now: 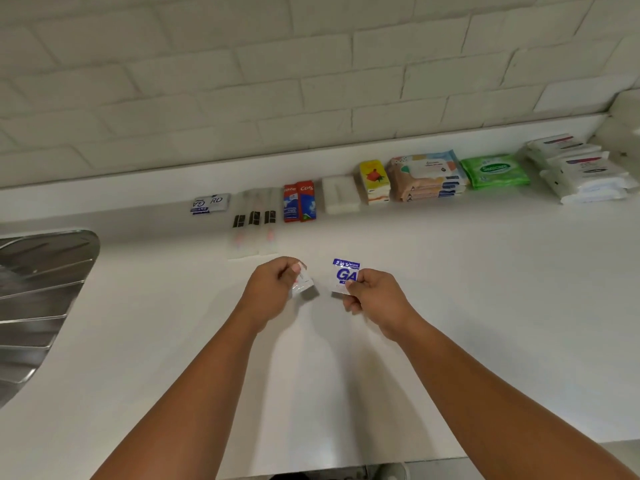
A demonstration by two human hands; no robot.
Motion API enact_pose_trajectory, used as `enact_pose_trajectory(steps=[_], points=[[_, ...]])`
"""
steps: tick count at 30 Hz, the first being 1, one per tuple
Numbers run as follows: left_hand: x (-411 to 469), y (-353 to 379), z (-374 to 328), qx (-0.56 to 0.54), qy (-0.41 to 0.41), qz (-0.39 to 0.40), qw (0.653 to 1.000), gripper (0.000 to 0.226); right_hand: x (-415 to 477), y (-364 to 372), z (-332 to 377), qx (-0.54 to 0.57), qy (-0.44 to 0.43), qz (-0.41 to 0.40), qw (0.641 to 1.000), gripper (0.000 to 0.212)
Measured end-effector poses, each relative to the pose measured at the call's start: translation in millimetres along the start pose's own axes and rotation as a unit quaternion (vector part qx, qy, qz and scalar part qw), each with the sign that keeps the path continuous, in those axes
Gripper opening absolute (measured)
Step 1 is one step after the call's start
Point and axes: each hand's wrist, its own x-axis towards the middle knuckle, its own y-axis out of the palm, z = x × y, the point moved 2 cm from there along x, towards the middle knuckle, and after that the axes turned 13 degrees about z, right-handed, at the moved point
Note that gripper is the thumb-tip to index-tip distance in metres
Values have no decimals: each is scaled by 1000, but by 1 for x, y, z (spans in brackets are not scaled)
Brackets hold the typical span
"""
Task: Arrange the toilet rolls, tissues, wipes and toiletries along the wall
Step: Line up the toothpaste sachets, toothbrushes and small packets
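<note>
The right hand (373, 300) pinches a blue sachet (344, 273), its long axis toward the wall (311, 81). The left hand (273, 289) pinches a tilted silvery sachet (303, 281).

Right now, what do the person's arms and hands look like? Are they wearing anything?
Both are bare. The left hand and right hand have no gloves, and no rings show. The left forearm and right forearm have no sleeves, watch or bracelet as far as the picture reaches.
</note>
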Motion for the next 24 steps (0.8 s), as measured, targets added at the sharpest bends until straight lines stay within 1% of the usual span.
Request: enact_pose_trajectory(steps=[3, 5, 7, 10, 12, 14, 17, 19, 21, 24], points=[[3, -22, 14, -17, -34, -31, 999, 27, 14, 29, 11, 10, -9, 10, 1000, 17], [6, -38, 22, -16, -70, -34, 997, 31, 23, 51, 20, 24, -13, 21, 999, 19], [9, -53, 28, -12, -105, -38, 994, 42, 33, 71, 29, 29, -13, 33, 999, 20], [13, -77, 34, -57, -141, -4, 988, 56, 52, 99, 43, 29, -12, 41, 999, 19], [17, -95, 40, -65, -147, 21, 987, 63, 66, 113, 52, 17, -13, 40, 999, 16], [25, -112, 49, -58, -139, 30, 988, 61, 81, 125, 60, 9, -20, 32, 999, 14], [42, -136, 64, -69, -129, 45, 988, 49, 104, 139, 71, 20, -25, 17, 999, 12], [59, -153, 70, -88, -125, 23, 988, 42, 123, 149, 78, 22, -27, 8, 999, 12], [78, -171, 76, -107, -131, -14, 986, 42, 144, 160, 88, 25, -36, 0, 999, 12], [101, -194, 87, -105, -92, -41, 989, 38, 174, 175, 104, 23, -54, -14, 998, 15]])
